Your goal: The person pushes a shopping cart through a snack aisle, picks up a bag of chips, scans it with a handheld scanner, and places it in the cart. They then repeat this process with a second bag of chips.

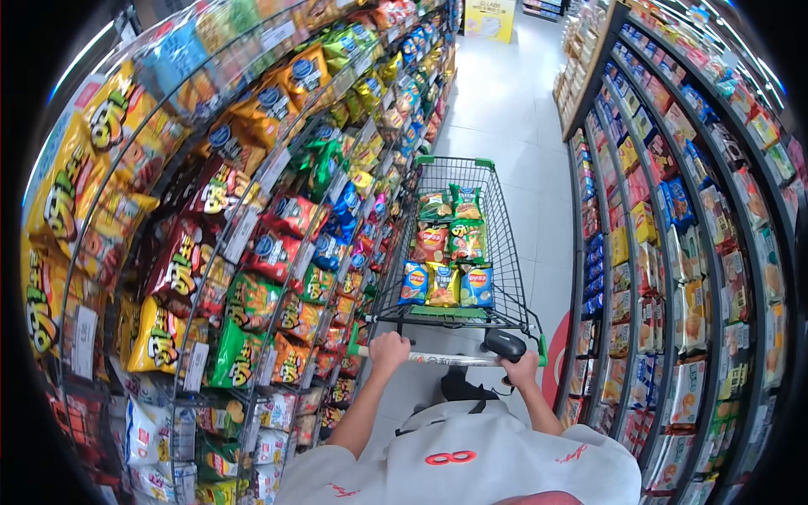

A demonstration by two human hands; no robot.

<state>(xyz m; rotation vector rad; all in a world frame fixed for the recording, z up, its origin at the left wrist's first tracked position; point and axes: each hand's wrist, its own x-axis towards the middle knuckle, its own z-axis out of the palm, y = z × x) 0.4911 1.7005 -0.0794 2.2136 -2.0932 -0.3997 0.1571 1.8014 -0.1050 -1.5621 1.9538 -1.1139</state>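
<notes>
Both my hands are on the handle (450, 360) of a wire shopping cart (505, 278). My left hand (390, 349) is closed around the handle's left part. At the right end, my right hand (520, 367) wraps the bar, partly covered by a black rounded device (505, 343) mounted there. Several chip bags lie in rows in the cart: blue bags (476, 286), a yellow bag (443, 284) between them, a red bag (430, 242), a green bag with red and yellow print (466, 241), and green bags (465, 202) at the far end.
A tall rack of snack bags (278, 257) runs close along the cart's left side. Shelves of boxed and packaged goods (648, 236) line the right. Tiled floor (497, 109) stretches ahead between them, with a yellow sign (488, 18) at the far end.
</notes>
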